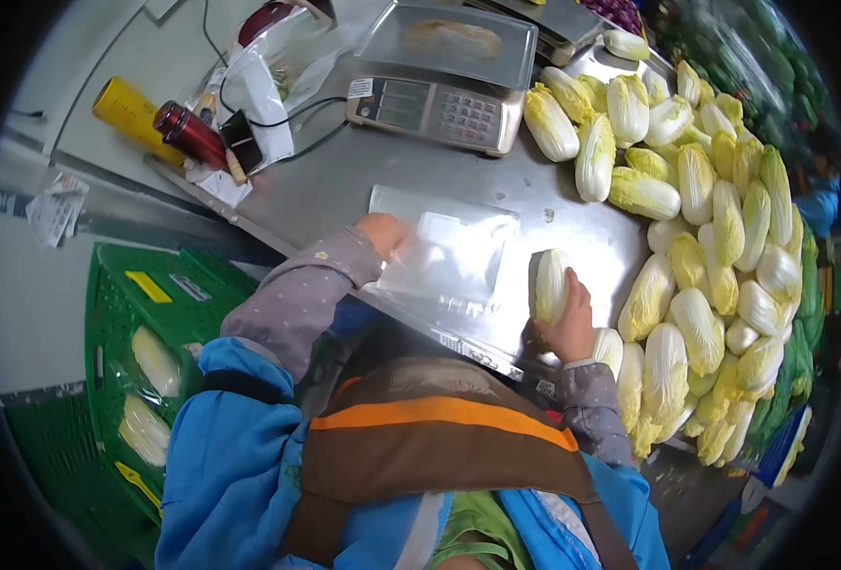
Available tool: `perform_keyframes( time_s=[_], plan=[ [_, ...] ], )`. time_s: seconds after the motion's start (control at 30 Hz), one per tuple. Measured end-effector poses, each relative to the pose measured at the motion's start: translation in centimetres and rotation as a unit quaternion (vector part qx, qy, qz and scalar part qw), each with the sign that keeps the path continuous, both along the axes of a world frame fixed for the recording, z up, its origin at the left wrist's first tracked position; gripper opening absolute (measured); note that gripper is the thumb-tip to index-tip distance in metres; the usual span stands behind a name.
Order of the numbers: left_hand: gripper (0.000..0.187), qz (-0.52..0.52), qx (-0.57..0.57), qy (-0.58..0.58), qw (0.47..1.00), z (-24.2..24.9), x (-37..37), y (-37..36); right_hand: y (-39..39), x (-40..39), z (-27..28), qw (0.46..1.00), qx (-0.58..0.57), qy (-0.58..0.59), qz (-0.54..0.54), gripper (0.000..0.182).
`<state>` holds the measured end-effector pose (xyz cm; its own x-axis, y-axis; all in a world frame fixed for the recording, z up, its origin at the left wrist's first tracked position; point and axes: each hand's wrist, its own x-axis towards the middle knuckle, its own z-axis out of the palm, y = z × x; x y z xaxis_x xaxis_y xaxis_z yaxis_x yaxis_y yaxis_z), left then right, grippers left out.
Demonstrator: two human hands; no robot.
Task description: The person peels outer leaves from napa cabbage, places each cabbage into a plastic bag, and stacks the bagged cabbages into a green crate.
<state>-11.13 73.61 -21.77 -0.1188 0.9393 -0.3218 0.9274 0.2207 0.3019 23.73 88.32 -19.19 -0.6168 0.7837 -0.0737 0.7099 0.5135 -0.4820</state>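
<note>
My right hand (569, 323) is wrapped round a small napa cabbage (551, 285) on the steel table, just right of the clear plastic bags. The cabbage stands lengthwise, its pale base towards the top. At the left edge of the clear plastic bags (439, 249), my left hand (384, 234) lies near their upper left part. Its fingers are smeared by motion, so their grip cannot be made out. Many more cabbages (696, 318) are heaped to the right of my right hand.
A weighing scale (434, 109) stands at the back of the steel table (330, 180). Red (192, 135) and yellow (133, 119) bottles are at the back left. Below left, a green crate (107, 332) holds wrapped cabbages (154, 361). Dark green produce lies at the far right.
</note>
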Motion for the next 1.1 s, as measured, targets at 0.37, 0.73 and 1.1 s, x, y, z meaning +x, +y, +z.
perform_keyframes(
  time_s=[0.37, 0.73, 1.1],
  plan=[
    [0.012, 0.102, -0.139, -0.412, 0.895, 3.1, -6.7, 3.9, -0.1, -1.1, 0.6, 1.0, 0.01, -0.011, -0.02, 0.093],
    [0.016, 0.269, 0.09, -0.483, 0.829, 3.3, -11.9, 7.5, -0.7, -1.6, 0.2, 0.997, 0.046, 0.011, -0.058, 0.086],
    [0.019, 0.316, 0.049, -0.542, 0.777, 5.8, -10.8, 7.8, -0.7, -1.5, -0.3, 0.996, 0.065, 0.009, -0.063, 0.082]
  ],
)
